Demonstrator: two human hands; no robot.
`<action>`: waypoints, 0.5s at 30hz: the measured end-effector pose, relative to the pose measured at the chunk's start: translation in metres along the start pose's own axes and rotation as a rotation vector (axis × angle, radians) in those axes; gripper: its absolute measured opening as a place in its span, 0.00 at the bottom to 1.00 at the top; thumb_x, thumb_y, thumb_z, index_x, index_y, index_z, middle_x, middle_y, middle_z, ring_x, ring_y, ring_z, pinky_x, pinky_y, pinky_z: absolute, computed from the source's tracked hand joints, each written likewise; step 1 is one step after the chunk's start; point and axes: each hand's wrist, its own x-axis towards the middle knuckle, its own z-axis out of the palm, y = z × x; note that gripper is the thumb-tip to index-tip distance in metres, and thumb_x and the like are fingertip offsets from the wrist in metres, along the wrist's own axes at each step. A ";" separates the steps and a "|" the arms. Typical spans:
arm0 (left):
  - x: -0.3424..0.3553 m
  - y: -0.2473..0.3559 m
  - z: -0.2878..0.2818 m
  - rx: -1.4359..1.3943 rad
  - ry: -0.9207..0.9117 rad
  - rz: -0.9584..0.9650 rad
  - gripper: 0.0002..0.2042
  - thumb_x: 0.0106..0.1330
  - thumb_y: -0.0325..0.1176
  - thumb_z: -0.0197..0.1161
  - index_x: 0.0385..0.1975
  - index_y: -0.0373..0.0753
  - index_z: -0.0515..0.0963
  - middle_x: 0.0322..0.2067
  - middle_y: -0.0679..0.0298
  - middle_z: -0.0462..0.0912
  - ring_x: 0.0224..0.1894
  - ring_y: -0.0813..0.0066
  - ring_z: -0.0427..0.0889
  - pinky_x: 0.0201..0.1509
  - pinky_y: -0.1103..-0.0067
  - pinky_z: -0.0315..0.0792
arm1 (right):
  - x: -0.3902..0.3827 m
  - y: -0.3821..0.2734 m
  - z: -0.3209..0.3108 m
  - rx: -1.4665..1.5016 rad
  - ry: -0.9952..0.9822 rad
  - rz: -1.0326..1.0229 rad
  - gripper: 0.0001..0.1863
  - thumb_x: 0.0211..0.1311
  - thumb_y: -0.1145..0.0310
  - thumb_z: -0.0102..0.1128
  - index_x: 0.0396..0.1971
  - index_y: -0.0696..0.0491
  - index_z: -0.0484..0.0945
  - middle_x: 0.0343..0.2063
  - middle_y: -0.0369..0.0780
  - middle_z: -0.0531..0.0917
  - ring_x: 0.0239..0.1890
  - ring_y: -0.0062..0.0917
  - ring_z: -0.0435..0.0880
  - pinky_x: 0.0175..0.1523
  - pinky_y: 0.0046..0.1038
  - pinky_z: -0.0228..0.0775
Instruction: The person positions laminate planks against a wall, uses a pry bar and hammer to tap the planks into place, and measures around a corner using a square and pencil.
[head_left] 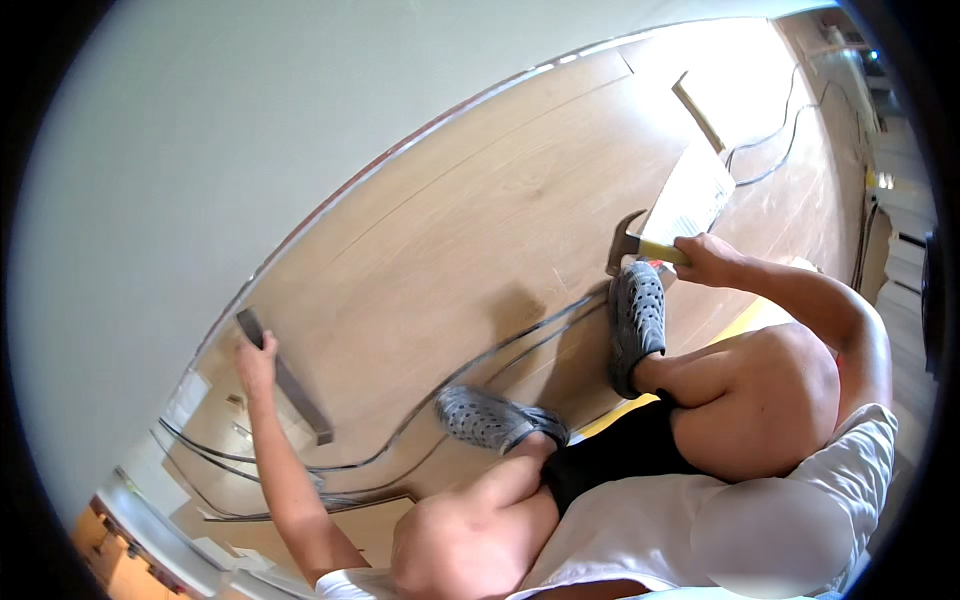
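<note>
Grey bar in left hand, claw hammer in right

Grasping claw hammer [656, 251] with right hand [708, 260], clenched round yellow handle; dark metal head turned left, just beside toe of right shoe [637, 322] in this view, height above floor unclear. Holding long grey bar [287, 382] near its far end with left hand [257, 365], thumb across it, other fingers partly hidden; slight blur here. Slanting from far left to near right, close to foot of pale wall [200, 150]; cannot tell whether bar touches wood-look floor [470, 240].

Grey, perforated shoes on both feet: left shoe [482, 418] nearer, right one farther off, well apart. Dark cables [420, 418] across floor, from near left, past near end of bar and just beyond left shoe, toward right shoe. White sheet [690, 195] beyond hammer, far right; slim angled strip [698, 113] just past it, then strong glare. More dark cable [770, 170] right of sheet. Yellow strip [742, 318] below right forearm, partly hidden behind knee. Near left: pale scraps [187, 398] by wall, orange object [120, 560] at view's edge, kind unclear. Also in view: white shirt [610, 530], black shorts [620, 455].
</note>
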 end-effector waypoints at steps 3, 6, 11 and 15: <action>-0.018 0.102 -0.009 -0.015 -0.155 0.107 0.27 0.62 0.49 0.64 0.42 0.25 0.75 0.44 0.35 0.80 0.46 0.39 0.81 0.52 0.58 0.75 | 0.024 -0.005 0.019 0.147 0.009 -0.002 0.13 0.59 0.63 0.63 0.32 0.58 0.78 0.23 0.48 0.82 0.28 0.44 0.84 0.35 0.41 0.75; -0.025 0.215 -0.021 0.011 -0.340 0.221 0.30 0.61 0.53 0.64 0.45 0.25 0.74 0.44 0.35 0.81 0.49 0.40 0.81 0.53 0.58 0.75 | 0.044 0.002 0.039 0.223 0.068 -0.054 0.12 0.60 0.64 0.64 0.33 0.59 0.78 0.23 0.47 0.83 0.28 0.40 0.85 0.34 0.38 0.77; -0.021 0.372 0.010 -0.139 -0.294 0.325 0.29 0.60 0.52 0.65 0.41 0.23 0.76 0.43 0.35 0.81 0.49 0.42 0.83 0.55 0.60 0.76 | 0.066 0.013 0.041 0.252 0.152 -0.123 0.14 0.63 0.63 0.64 0.36 0.59 0.77 0.22 0.46 0.83 0.25 0.38 0.85 0.32 0.37 0.77; 0.000 0.466 0.035 -0.298 -0.398 0.139 0.27 0.61 0.50 0.65 0.39 0.24 0.78 0.41 0.40 0.82 0.43 0.47 0.83 0.47 0.64 0.79 | 0.059 0.010 0.019 0.449 -0.001 -0.013 0.16 0.65 0.59 0.63 0.37 0.59 0.76 0.21 0.46 0.82 0.24 0.38 0.85 0.32 0.38 0.77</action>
